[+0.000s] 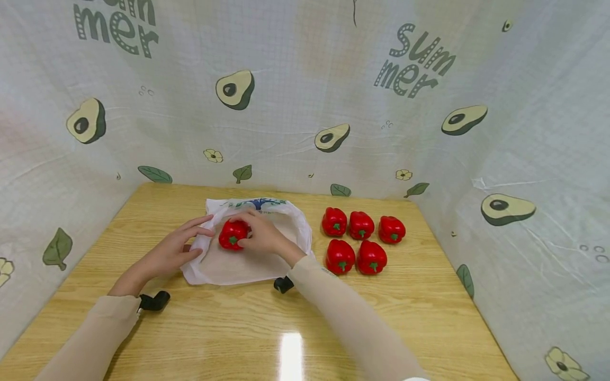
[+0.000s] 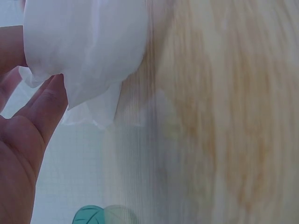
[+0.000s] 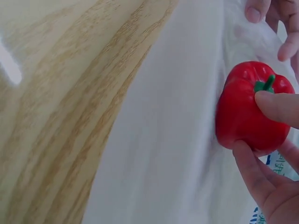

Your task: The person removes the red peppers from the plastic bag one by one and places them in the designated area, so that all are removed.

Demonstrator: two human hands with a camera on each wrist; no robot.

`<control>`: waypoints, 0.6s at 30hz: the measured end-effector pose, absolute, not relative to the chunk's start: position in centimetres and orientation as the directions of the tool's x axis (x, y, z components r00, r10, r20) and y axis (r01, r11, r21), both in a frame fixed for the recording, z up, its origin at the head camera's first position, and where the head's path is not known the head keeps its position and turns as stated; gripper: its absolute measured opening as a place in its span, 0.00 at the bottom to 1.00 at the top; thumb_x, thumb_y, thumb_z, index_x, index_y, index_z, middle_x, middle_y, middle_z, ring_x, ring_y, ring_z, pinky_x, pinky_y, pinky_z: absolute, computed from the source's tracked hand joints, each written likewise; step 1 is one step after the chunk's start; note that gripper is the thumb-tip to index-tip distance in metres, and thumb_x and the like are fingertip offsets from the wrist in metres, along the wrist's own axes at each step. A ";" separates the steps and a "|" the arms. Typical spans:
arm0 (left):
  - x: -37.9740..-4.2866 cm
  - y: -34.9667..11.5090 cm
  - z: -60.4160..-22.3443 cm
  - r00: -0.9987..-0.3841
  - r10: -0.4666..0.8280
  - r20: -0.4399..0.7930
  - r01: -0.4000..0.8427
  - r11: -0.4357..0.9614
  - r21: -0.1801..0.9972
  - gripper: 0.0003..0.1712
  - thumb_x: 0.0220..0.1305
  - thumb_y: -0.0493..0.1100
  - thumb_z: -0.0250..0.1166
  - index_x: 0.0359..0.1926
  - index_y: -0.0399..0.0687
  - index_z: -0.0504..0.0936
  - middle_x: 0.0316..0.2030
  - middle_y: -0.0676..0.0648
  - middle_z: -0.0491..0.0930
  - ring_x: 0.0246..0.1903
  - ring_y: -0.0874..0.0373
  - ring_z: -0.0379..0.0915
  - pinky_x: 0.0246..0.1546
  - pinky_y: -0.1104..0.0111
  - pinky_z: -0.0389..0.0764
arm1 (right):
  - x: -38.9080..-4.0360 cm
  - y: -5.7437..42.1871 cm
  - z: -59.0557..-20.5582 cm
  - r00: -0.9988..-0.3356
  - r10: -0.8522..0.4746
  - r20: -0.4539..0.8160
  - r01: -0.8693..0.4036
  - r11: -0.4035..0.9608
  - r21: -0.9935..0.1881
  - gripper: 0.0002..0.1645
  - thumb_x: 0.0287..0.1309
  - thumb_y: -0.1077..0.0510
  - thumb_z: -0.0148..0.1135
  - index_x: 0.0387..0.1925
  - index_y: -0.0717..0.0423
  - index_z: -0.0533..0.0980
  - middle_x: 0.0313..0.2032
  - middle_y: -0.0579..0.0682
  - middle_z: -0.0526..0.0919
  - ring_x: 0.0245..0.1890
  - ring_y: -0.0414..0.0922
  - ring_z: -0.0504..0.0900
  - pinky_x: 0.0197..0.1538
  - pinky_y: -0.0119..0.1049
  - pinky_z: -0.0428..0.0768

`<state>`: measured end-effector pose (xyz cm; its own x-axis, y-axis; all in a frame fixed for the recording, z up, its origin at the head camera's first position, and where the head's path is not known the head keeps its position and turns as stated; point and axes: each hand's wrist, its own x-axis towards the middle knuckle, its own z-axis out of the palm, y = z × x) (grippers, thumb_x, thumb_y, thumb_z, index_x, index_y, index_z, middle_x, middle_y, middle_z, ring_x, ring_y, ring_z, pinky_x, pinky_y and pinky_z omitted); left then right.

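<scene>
A white plastic bag (image 1: 248,267) with printed blue and green marks lies spread on the table, its mouth towards me. Inside it, my right hand (image 1: 261,233) holds a red bell pepper (image 1: 231,236) with a green stem. In the right wrist view the thumb presses beside the stem and other fingers support the pepper (image 3: 250,114) from its side. My left hand (image 1: 173,248) is at the bag's left edge, fingers spread and touching the plastic. In the left wrist view, one finger passes behind the white plastic (image 2: 88,46) and another fingertip touches its lower edge.
Several red bell peppers (image 1: 371,257) stand in two rows on the wooden table (image 1: 224,333), right of the bag. A printed cloth (image 1: 286,106) with avocados and leaves rises behind the table and along both sides.
</scene>
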<state>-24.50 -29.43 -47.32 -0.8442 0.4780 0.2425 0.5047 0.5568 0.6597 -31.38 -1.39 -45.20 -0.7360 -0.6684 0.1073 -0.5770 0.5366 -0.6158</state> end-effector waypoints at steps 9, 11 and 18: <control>-24.4 -29.6 -47.3 -0.843 0.478 0.248 0.509 0.556 0.657 0.27 0.66 0.25 0.69 0.64 0.43 0.80 0.82 0.40 0.57 0.76 0.30 0.57 0.54 0.40 0.83 | -30.5 0.4 -43.5 -0.689 -0.717 0.103 -0.617 0.506 -0.603 0.34 0.64 0.62 0.73 0.70 0.45 0.74 0.67 0.50 0.72 0.56 0.43 0.80 0.53 0.33 0.86; -24.4 -29.7 -47.3 -0.843 0.477 0.249 0.508 0.553 0.661 0.27 0.66 0.25 0.69 0.64 0.43 0.80 0.82 0.40 0.57 0.76 0.30 0.56 0.54 0.41 0.84 | -30.2 1.0 -43.0 -0.680 -0.726 0.098 -0.623 0.502 -0.600 0.34 0.64 0.62 0.73 0.70 0.45 0.74 0.65 0.50 0.73 0.56 0.43 0.80 0.54 0.37 0.87; -24.5 -29.6 -47.3 -0.851 0.471 0.231 0.492 0.562 0.665 0.27 0.67 0.25 0.69 0.65 0.43 0.80 0.82 0.41 0.56 0.77 0.30 0.56 0.55 0.43 0.84 | -28.9 3.5 -41.0 -0.664 -0.740 0.110 -0.651 0.499 -0.572 0.34 0.63 0.64 0.73 0.69 0.47 0.74 0.64 0.51 0.76 0.58 0.45 0.78 0.52 0.43 0.89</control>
